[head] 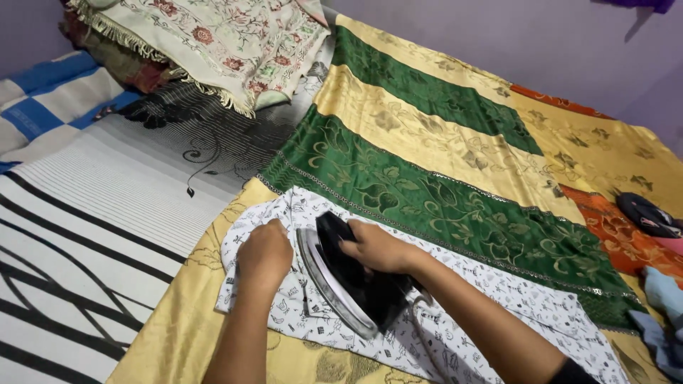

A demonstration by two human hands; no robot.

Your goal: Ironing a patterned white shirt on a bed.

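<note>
A white printed garment [455, 320] lies flat on a gold, green and orange patterned cloth [427, 163] spread over the bed. My right hand [376, 247] grips the handle of a black electric iron [348, 284] with a silver soleplate, which rests on the garment with its tip pointing away from me. Just left of the iron's tip, my left hand [263, 252] presses down on the garment's upper left part. The iron's cord runs back under my right forearm.
A black-and-white striped bedsheet [85, 227] covers the left side. Folded floral and fringed blankets [213, 43] and a blue checked pillow [43, 99] sit at the far left. Dark and blue clothes [658, 284] lie at the right edge, with a purple wall behind.
</note>
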